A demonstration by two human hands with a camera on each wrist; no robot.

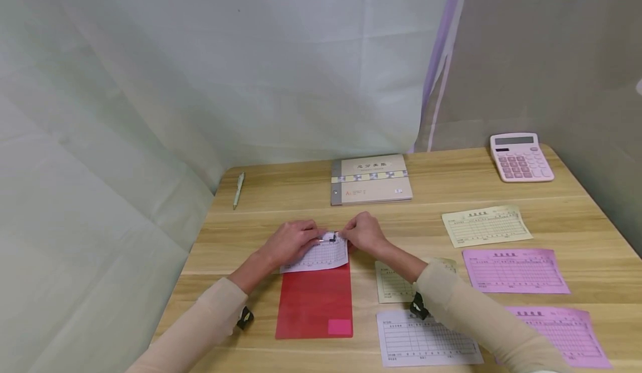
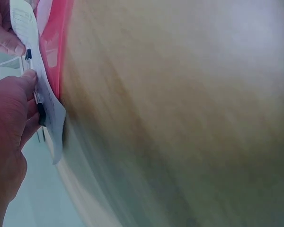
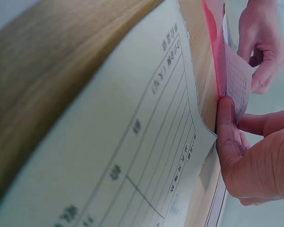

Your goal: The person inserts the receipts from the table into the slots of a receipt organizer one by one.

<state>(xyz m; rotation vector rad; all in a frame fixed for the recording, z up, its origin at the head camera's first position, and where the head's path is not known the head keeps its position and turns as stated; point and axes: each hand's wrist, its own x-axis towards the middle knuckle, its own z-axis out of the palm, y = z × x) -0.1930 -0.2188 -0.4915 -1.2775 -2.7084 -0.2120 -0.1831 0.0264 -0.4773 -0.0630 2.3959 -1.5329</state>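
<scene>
A red clip folder [image 1: 315,303] lies on the table, with a white printed form [image 1: 318,257] over its upper part. At its top edge is a metal clip [image 2: 36,92] with black ends. My left hand [image 1: 293,242] holds this clip, thumb on its bar and fingers curled beside it. Opposite, my right hand [image 1: 365,232] pinches the form's upper right corner between thumb and forefinger. In the right wrist view, the right thumb [image 3: 227,111] lies right at the folder's red edge. The form's lower edge curves up off the folder.
To the right lie yellow forms [image 1: 486,227], pink forms [image 1: 516,271] and another white form [image 1: 426,339], partly under the right forearm. A ledger pad [image 1: 371,180] and a pen [image 1: 238,190] lie toward the back. The calculator [image 1: 521,158] sits at the back right corner.
</scene>
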